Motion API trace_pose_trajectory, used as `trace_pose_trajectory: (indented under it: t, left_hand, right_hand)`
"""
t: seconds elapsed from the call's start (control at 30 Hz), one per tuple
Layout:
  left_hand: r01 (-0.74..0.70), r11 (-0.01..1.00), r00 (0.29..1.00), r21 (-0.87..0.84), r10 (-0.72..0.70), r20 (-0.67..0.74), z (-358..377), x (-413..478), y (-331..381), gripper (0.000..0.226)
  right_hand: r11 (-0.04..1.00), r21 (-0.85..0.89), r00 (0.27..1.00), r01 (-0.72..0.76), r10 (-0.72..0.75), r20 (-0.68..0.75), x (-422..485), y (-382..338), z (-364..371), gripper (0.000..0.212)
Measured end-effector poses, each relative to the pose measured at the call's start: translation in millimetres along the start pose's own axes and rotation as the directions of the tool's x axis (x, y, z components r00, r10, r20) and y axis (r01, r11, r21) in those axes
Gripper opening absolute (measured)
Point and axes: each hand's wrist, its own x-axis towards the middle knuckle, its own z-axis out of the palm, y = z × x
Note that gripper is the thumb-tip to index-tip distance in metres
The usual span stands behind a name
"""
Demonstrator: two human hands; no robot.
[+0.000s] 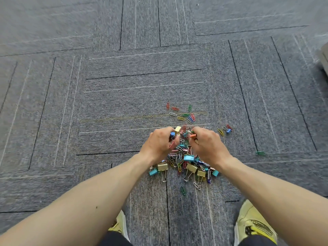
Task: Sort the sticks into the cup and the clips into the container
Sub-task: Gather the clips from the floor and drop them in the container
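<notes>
A pile of coloured binder clips and paper clips (188, 164) lies on the grey carpet in front of me. My left hand (158, 144) is closed around a handful of clips, with a gold and a blue binder clip showing at its fingertips. My right hand (207, 146) is closed on more clips, an orange one poking out at the thumb. Both hands sit over the far side of the pile. Loose paper clips (184, 115) are scattered beyond the hands. No cup, container or sticks are in view.
Grey carpet tiles (124, 95) cover the floor all around. My two yellow shoes (253, 226) stand at the bottom edge. A single green paper clip (260, 153) lies off to the right. A pale object (324, 57) cuts in at the right edge.
</notes>
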Motion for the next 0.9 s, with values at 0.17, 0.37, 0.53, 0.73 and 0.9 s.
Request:
trace_pose_trajectory:
  t: [0.17, 0.37, 0.53, 0.73, 0.9]
  left_hand:
    - [0.012, 0.997, 1.000, -0.071, -0.013, -0.015, -38, -1, 20, 0.041]
    - [-0.031, 0.994, 0.996, -0.101, 0.022, -0.086, -118, -7, 75, 0.033]
    - [-0.068, 0.996, 0.982, -0.064, 0.055, -0.183, -201, -13, 136, 0.029]
    - [-0.124, 0.991, 0.950, -0.052, 0.103, -0.296, -295, -31, 224, 0.024]
    - [-0.123, 0.992, 0.940, -0.041, 0.103, -0.324, -353, -57, 308, 0.029]
  right_hand:
    - [0.997, 0.063, 0.998, -0.035, 0.038, -0.042, 2, -30, -34, 0.021]
    - [0.999, 0.042, 0.992, -0.001, 0.006, -0.126, 3, -85, -107, 0.022]
    - [0.999, 0.030, 0.970, 0.024, -0.016, -0.242, -2, -144, -196, 0.022]
    - [0.999, 0.039, 0.934, -0.013, 0.026, -0.357, -36, -215, -315, 0.021]
    - [0.998, 0.020, 0.913, -0.055, 0.059, -0.404, -81, -260, -393, 0.020]
